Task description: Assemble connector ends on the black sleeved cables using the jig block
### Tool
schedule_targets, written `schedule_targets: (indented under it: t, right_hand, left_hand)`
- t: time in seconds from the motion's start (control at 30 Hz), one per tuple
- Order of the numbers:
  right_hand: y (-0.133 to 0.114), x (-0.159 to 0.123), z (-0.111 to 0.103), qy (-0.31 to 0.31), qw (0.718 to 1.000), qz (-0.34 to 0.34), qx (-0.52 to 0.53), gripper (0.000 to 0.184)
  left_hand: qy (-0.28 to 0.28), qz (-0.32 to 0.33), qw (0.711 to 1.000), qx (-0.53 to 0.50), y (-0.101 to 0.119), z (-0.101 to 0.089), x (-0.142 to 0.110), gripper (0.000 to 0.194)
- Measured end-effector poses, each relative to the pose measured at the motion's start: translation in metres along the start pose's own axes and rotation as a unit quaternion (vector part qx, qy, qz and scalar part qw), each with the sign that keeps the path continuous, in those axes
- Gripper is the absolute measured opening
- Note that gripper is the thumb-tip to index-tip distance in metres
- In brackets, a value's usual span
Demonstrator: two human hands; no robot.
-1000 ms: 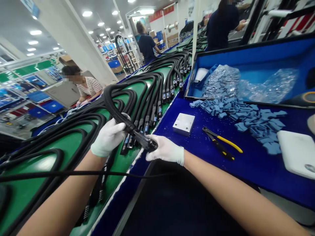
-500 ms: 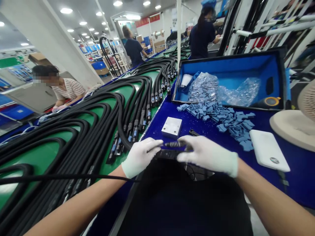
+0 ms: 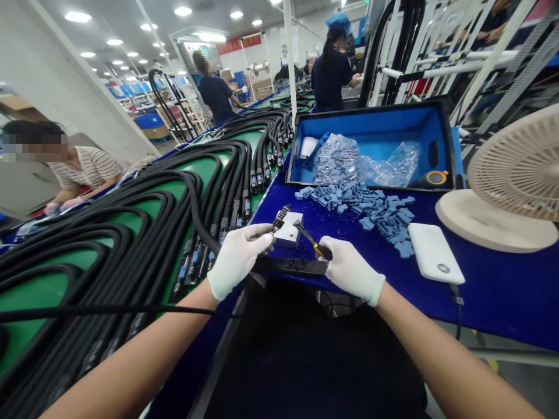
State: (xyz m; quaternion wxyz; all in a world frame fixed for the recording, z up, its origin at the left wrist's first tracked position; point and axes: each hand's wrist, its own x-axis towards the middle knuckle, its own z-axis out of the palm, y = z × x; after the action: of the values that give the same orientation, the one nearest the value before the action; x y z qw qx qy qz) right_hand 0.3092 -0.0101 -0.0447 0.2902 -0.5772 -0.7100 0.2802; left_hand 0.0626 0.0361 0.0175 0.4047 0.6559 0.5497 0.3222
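My left hand (image 3: pixel 238 259), in a white glove, pinches a dark cable-end fitting (image 3: pixel 282 216) with a ribbed, spring-like tip that points up and away. The tip is over the edge of a silver metal block (image 3: pixel 290 231) on the blue table; whether they touch I cannot tell. My right hand (image 3: pixel 349 267), also gloved, is closed around the black and yellow handle of a small hammer (image 3: pixel 309 234). Its head is just right of the fitting, near the block. Below both hands lies a dark bar-shaped holder (image 3: pixel 292 266) at the table edge.
Loose blue plastic clips (image 3: pixel 362 203) lie in front of a blue bin (image 3: pixel 371 116) holding bagged parts. A white power bank (image 3: pixel 437 253) and a fan (image 3: pixel 498 221) stand right. Thick black hoses (image 3: pixel 144 233) cover the green belt at left. Co-workers are beyond.
My right hand has let go of the fitting and picked up the hammer from the table. My left hand has turned the fitting upward beside the block. The view has swung right.
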Motion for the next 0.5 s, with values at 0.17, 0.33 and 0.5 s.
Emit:
schedule_targets:
  t: [0.17,0.33,0.5]
  right_hand:
    - [-0.025,0.003,0.001,-0.049,0.967,-0.212,0.13,0.035]
    - [-0.029,0.009,0.002,-0.043,0.96,-0.257,0.108,0.043]
    - [-0.019,0.006,0.009,-0.028,0.973,-0.222,0.06,0.033]
  left_hand:
    - [-0.003,0.014,0.999,0.029,0.015,-0.002,-0.001,0.041]
    - [-0.019,0.025,0.998,0.05,0.016,-0.003,-0.001,0.04]
    - [-0.04,0.027,0.997,0.062,0.008,-0.002,0.0,0.04]
